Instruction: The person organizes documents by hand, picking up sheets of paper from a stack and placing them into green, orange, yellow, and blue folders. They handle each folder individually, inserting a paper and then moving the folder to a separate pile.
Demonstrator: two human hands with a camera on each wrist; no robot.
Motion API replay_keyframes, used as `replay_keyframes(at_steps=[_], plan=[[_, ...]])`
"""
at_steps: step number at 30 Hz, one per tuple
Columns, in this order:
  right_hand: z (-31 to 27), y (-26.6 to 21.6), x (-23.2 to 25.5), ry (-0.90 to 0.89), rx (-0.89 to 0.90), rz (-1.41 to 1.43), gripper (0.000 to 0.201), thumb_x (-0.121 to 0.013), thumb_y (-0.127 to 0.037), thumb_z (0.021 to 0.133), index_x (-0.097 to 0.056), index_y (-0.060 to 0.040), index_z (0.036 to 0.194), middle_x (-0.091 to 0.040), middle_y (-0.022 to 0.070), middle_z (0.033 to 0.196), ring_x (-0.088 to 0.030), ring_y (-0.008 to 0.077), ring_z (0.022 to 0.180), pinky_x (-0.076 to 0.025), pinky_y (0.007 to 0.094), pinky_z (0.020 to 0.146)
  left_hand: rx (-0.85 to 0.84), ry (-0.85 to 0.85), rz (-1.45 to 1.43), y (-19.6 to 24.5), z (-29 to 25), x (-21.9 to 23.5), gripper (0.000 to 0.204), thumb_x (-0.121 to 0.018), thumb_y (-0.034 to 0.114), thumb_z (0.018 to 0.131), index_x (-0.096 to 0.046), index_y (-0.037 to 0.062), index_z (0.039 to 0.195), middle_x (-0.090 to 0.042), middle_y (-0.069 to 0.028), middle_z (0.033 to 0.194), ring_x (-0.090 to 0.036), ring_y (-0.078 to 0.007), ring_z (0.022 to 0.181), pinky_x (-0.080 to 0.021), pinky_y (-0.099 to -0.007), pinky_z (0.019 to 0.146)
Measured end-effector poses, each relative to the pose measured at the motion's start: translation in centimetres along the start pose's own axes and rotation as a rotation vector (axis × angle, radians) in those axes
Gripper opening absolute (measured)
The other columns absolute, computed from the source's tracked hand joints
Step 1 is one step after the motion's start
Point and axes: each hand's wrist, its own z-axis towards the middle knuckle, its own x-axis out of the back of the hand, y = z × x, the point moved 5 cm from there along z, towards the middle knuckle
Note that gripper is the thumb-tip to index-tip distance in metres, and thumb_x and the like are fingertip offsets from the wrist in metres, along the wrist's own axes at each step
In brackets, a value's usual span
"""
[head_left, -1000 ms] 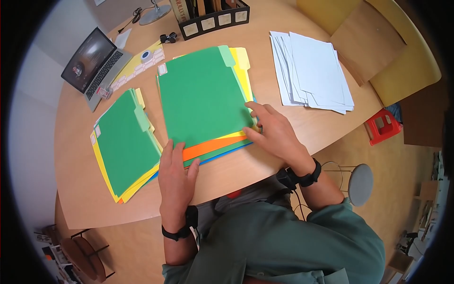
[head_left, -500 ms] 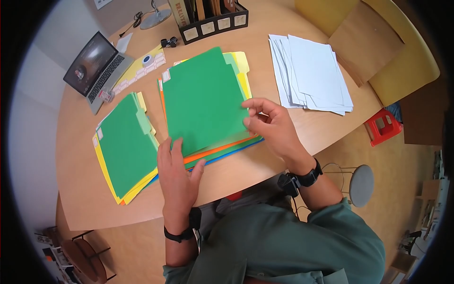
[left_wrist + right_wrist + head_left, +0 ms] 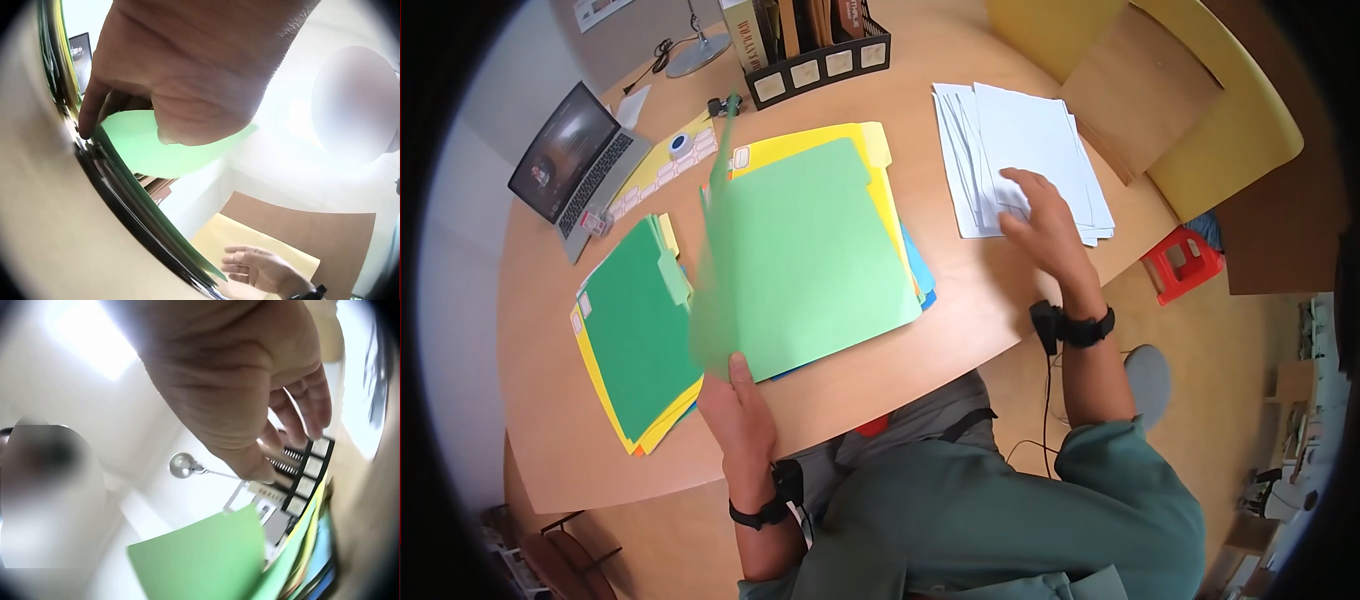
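Note:
A green file folder point(image 3: 820, 250) lies open on a stack of coloured folders, its light green inside facing up. Blurred in the head view, its front cover point(image 3: 718, 270) stands nearly upright along the left fold. My left hand point(image 3: 738, 420) is at the near left corner of this folder, thumb against the cover's base and the other fingers mostly hidden behind it. In the left wrist view one finger point(image 3: 90, 115) reaches down to the stack's edge. My right hand point(image 3: 1045, 225) hovers with loosely bent fingers over the near part of the white paper stack point(image 3: 1040, 140), holding nothing.
Left of the open folder lies a second folder stack point(image 3: 635, 330), green on top. Beyond are a laptop point(image 3: 580, 160), a label sheet point(image 3: 662, 175) with a tape roll, and a black file rack point(image 3: 825, 70). A yellow chair point(image 3: 1240, 130) stands at the right.
The top green folder, closed and lifted by the right hand before, is now open with its cover swung up leftward. My right hand has let go and moved right towards the papers.

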Motion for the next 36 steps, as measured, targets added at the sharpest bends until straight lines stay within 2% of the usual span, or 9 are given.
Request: replay_keyframes(at_steps=[2, 6, 9, 15, 17, 27, 32, 33, 36], plan=[[0.3, 2.6, -0.1, -0.008, -0.097, -0.112, 0.063, -0.077, -0.015, 0.088, -0.063, -0.0012, 0.147, -0.067, 0.0238, 0.145, -0.059, 0.0438, 0.137, -0.049, 0.0501, 0.117, -0.109, 0.133, -0.042, -0.7, -0.4, 0.1, 0.039, -0.049, 0.024, 0.119, -0.068, -0.0090, 0.126, -0.073, -0.0220, 0.102, -0.064, -0.0344, 0.088, -0.053, -0.0434, 0.088], [0.5, 4.2, -0.9, -0.057, -0.144, -0.077, 0.064, -0.077, -0.016, 0.089, -0.062, -0.0010, 0.149, -0.067, 0.0254, 0.145, -0.060, 0.0449, 0.136, -0.050, 0.0496, 0.116, -0.124, 0.170, -0.063, -0.9, -1.2, 0.3, 0.039, -0.049, 0.024, 0.119, -0.067, -0.0108, 0.122, -0.072, -0.0209, 0.097, -0.063, -0.0309, 0.086, -0.054, -0.0427, 0.087], [0.5, 4.9, -1.4, -0.097, -0.214, -0.125, 0.063, -0.076, -0.017, 0.090, -0.062, -0.0008, 0.149, -0.068, 0.0270, 0.143, -0.061, 0.0458, 0.135, -0.050, 0.0488, 0.115, -0.066, 0.091, -0.075, -1.6, -1.5, 0.3, 0.036, -0.049, 0.021, 0.118, -0.068, -0.0090, 0.126, -0.073, -0.0267, 0.107, -0.068, -0.0426, 0.095, -0.053, -0.0473, 0.089], [1.0, 4.7, -1.2, -0.168, -0.258, -0.139, 0.064, -0.079, -0.023, 0.093, -0.062, -0.0014, 0.150, -0.070, 0.0283, 0.138, -0.064, 0.0467, 0.130, -0.052, 0.0502, 0.112, -0.051, 0.127, -0.103, -1.8, -1.4, 0.2, 0.037, -0.048, 0.021, 0.118, -0.068, -0.0098, 0.116, -0.068, -0.0231, 0.092, -0.063, -0.0380, 0.081, -0.052, -0.0464, 0.079], [0.8, 3.3, -1.0, -0.041, -0.127, -0.178, 0.058, -0.079, -0.024, 0.094, -0.065, -0.0005, 0.145, -0.073, 0.0288, 0.130, -0.067, 0.0471, 0.123, -0.054, 0.0514, 0.107, -0.072, 0.151, -0.107, -1.9, -1.5, 0.2, 0.040, -0.047, 0.022, 0.119, -0.066, -0.0122, 0.114, -0.068, -0.0149, 0.090, -0.057, -0.0201, 0.082, -0.051, -0.0374, 0.079], [2.6, 6.0, -1.3, -0.141, -0.224, -0.239, 0.038, -0.069, -0.022, 0.102, -0.073, -0.0016, 0.133, -0.077, 0.0247, 0.123, -0.072, 0.0452, 0.115, -0.057, 0.0510, 0.100, -0.090, 0.175, -0.088, -2.1, -1.5, 0.1, 0.040, -0.047, 0.023, 0.119, -0.061, -0.0104, 0.103, -0.048, -0.0076, 0.071, -0.042, -0.0171, 0.069, -0.039, -0.0376, 0.064], [2.8, 6.7, -0.1, 0.058, -0.151, -0.309, 0.031, -0.063, -0.018, 0.107, -0.075, -0.0035, 0.131, -0.078, 0.0215, 0.120, -0.073, 0.0427, 0.111, -0.058, 0.0499, 0.096, -0.121, 0.205, -0.107, -4.1, -1.4, -0.6, 0.037, -0.050, 0.023, 0.119, -0.063, -0.0056, 0.100, -0.050, -0.0039, 0.070, -0.046, -0.0126, 0.065, -0.039, -0.0340, 0.059], [3.1, 4.8, 0.4, 0.055, -0.142, -0.302, 0.031, -0.063, -0.018, 0.107, -0.075, -0.0035, 0.131, -0.078, 0.0215, 0.120, -0.073, 0.0427, 0.111, -0.058, 0.0499, 0.096, -0.115, 0.213, -0.102, -3.9, -1.5, -0.2, 0.037, -0.050, 0.023, 0.119, -0.063, -0.0056, 0.100, -0.050, -0.0039, 0.070, -0.046, -0.0126, 0.065, -0.039, -0.0340, 0.059], [2.5, -1.7, 2.7, 0.218, -0.030, -0.127, 0.029, -0.064, -0.007, 0.104, -0.074, -0.0031, 0.131, -0.077, 0.0190, 0.113, -0.073, 0.0406, 0.101, -0.058, 0.0466, 0.090, 0.034, 0.085, -0.164, -4.0, -1.6, -0.4, 0.030, -0.052, 0.017, 0.116, -0.067, -0.0073, 0.124, -0.071, -0.0224, 0.109, -0.066, -0.0385, 0.097, -0.053, -0.0452, 0.092]])
